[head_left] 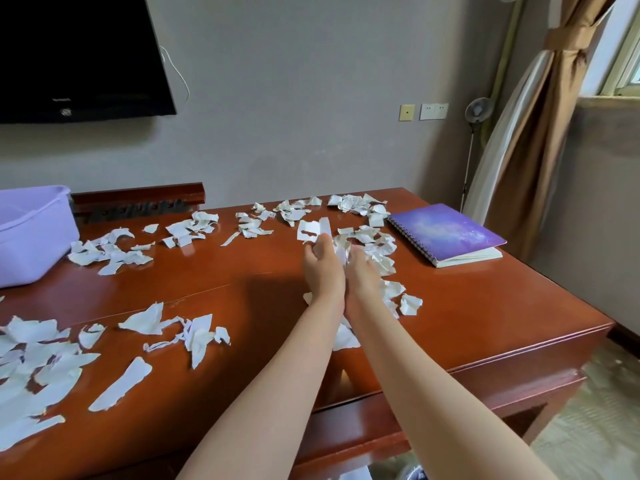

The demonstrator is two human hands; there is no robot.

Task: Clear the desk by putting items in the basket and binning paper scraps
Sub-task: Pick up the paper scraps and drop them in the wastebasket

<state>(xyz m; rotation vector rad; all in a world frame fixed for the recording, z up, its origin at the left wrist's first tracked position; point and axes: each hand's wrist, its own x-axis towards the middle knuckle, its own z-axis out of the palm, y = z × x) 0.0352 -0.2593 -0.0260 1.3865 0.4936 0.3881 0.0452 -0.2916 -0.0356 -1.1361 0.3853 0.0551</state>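
Basket (31, 233) far-L on desk (467, 306), notebook (446, 233) far-R, scraps (145, 323) btwn.

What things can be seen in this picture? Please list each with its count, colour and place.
Torn paper scraps: many, white, scattered over most of the desk.
Spiral-bound notebook: one, purple cover, far right of the desk, closed.
Plastic basket: one, lilac, far left of the desk.
Wooden desk: one, reddish brown.
Flat television screen: one, black, on the wall, upper left.
Wall plates: one yellowish and one white, on the grey wall.
Standing fan: one, dark, right corner.
Curtain: one, brown and white, tied back at the window.
Left hand: holds white scraps.
Right hand: beside it, gathering scraps.
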